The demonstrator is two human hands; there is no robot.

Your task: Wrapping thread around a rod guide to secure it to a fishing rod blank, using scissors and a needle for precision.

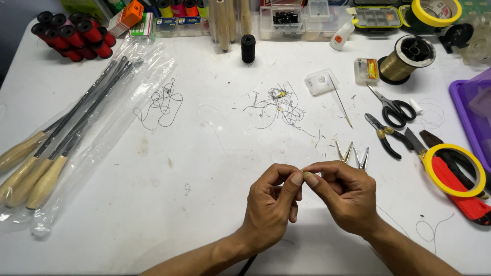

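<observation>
— Pinching something tiny, were both hands?

— Yes. The left hand (pixel 271 204) and right hand (pixel 342 194) met thumb-to-fingertip, closed on a fine thread (too thin to see clearly), held up for close work just in front of the small tweezers (pixel 353 153).

— And beyond those tweezers?

— Thread scraps (pixel 279 105) lay on the tabletop (pixel 204 168); scissors (pixel 394 107) sat to the right, probably within reach.
</observation>
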